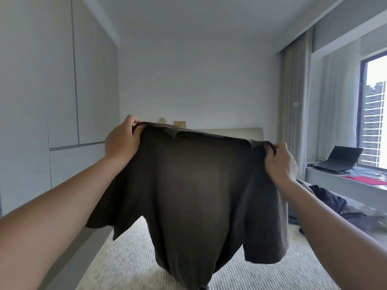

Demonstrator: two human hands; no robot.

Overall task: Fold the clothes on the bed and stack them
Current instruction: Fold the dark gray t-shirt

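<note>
Fingers (134, 122) of the left hand (122, 139) and of the right hand (279, 160) curl over the top edge of a dark shirt (192, 185), pinching one shoulder each. Both arms hold the shirt spread and hanging above the bed (125, 258). More clothes (326, 199) lie at the bed's right side.

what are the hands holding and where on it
A dark t-shirt, held up over the bed: left hand grips one shoulder, right hand the other.
</note>
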